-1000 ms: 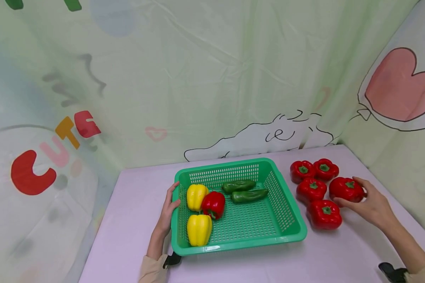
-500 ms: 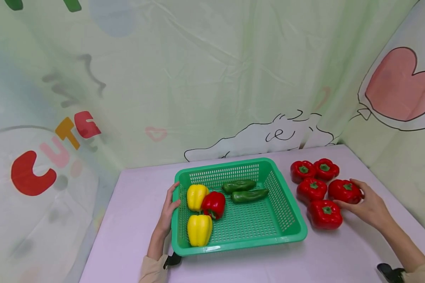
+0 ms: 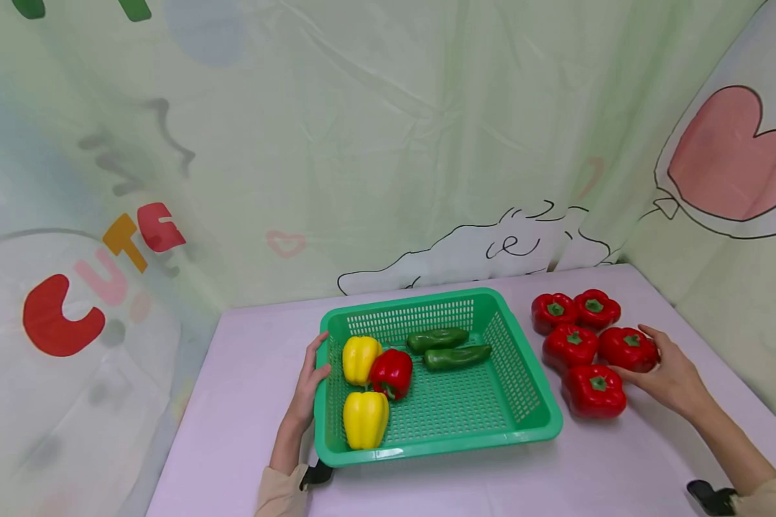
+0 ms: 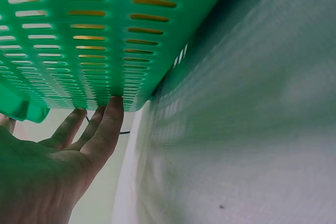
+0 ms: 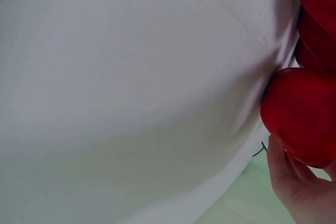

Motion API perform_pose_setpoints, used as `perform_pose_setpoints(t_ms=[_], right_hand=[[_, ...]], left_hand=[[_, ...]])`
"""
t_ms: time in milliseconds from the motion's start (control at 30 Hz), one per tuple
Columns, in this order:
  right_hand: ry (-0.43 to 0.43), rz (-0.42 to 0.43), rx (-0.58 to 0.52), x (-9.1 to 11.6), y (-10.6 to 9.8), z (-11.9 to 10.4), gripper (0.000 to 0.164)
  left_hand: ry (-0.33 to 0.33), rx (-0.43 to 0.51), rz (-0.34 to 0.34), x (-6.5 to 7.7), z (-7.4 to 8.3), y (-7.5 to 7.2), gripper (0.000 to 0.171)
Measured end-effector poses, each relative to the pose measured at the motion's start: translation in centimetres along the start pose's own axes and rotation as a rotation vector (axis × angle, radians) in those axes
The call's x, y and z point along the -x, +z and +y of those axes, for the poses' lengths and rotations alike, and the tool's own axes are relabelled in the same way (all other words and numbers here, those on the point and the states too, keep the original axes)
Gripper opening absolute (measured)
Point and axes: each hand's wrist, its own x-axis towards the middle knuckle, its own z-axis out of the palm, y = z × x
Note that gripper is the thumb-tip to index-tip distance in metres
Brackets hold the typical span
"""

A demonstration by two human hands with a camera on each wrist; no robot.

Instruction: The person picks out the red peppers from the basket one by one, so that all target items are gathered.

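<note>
Left grip (image 3: 305,388) clamped over the side of a green basket (image 3: 438,451), two yellow bell peppers (image 3: 366,422), one red pepper (image 3: 393,372) and two long green peppers (image 3: 456,357) inside, right grip (image 3: 672,373) clamped on a red bell pepper (image 3: 624,350) right of the basket, four others (image 3: 570,347) beside it, printed curtain (image 3: 388,143) behind

Wall cloth word: "CUTE", printed on the cloth (image 3: 388,143), left of and higher than the basket (image 3: 436,452).
Its letters: C (image 3: 37,319) red, U (image 3: 111,296) pink, T (image 3: 124,244) orange, E (image 3: 150,231) red, climbing toward the basket's side.
Grey marks: high on the cloth, left of the basket, blurred and unreadable.
Curl in line drawing: behind the basket, shaped like "e"; whether a letter, cannot tell.
Green shapes: far above the basket's left, cut off, unreadable.
</note>
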Motion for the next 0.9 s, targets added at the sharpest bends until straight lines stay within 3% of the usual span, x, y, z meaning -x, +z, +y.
perform_pose_setpoints(t_ms=[600,900], right_hand=[[0.053,-0.077,-0.032,0.4,-1.1,0.1,0.099],[0.078,-0.1,-0.025,0.2,-1.9,0.1,0.095]], left_hand=[[0.037,-0.016,-0.008,0.1,0.0,-0.1,0.054],[0.007,0.008,-0.006,0.1,0.2,0.1,0.055]])
